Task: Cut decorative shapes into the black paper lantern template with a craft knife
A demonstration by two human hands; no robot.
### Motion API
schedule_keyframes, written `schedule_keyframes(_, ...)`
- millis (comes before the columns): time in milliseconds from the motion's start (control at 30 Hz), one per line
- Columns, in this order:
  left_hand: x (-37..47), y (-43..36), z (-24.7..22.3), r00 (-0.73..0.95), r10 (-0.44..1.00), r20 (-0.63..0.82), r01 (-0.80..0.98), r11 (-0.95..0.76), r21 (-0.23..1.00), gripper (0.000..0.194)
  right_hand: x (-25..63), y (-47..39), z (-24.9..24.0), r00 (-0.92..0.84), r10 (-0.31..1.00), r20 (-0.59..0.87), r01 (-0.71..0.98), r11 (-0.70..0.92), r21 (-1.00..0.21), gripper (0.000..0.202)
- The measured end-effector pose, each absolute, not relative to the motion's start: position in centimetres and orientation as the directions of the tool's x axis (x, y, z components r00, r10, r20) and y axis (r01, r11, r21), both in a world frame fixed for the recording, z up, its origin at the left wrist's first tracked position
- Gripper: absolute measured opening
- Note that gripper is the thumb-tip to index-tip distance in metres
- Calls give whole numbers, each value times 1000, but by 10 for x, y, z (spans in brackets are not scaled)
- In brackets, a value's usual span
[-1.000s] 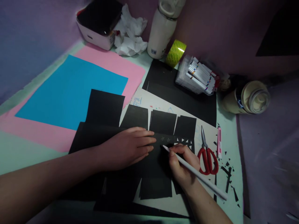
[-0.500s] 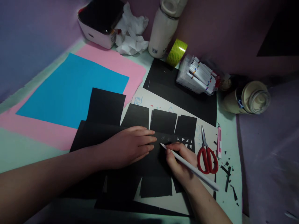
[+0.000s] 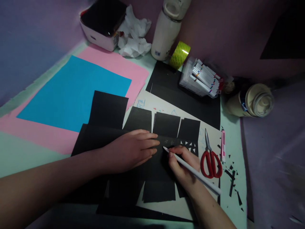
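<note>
Pinching a white pen [image 3: 197, 174], the right hand [image 3: 184, 174], like the flat left hand [image 3: 133, 151], covers some black paper [image 3: 153, 170].

1 pale bottle [image 3: 165, 36] is standing between crumpled tissues [image 3: 134, 46] and a yellow tape roll [image 3: 178, 55]; 1 dark-topped box [image 3: 100, 38] is sitting left of the crumpled tissues.

Pale mint-green flat tabletop [image 3: 238, 133] taken as reference. It's backed by a plain mauve wall [image 3: 221, 28], shaded to blue-grey left of the tabletop. Right of the tabletop, a greyish-lilac surface [image 3: 276, 178] is seen; floor or wall can't be told. Black angular shape [image 3: 288, 41] seen beyond the tabletop's far right corner. Tabletop dimly lit.
</note>
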State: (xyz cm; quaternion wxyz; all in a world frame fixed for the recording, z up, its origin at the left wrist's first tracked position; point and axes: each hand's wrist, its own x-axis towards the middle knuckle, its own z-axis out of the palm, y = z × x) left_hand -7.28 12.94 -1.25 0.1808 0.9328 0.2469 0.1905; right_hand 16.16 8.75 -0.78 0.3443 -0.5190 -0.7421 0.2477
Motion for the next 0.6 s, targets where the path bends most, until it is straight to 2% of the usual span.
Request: schedule_keyframes(600, -73, 129, -15, 810, 527, 259, 395, -815, 423, 24, 161, 87, -9, -173, 947, 270, 638, 316, -702, 6)
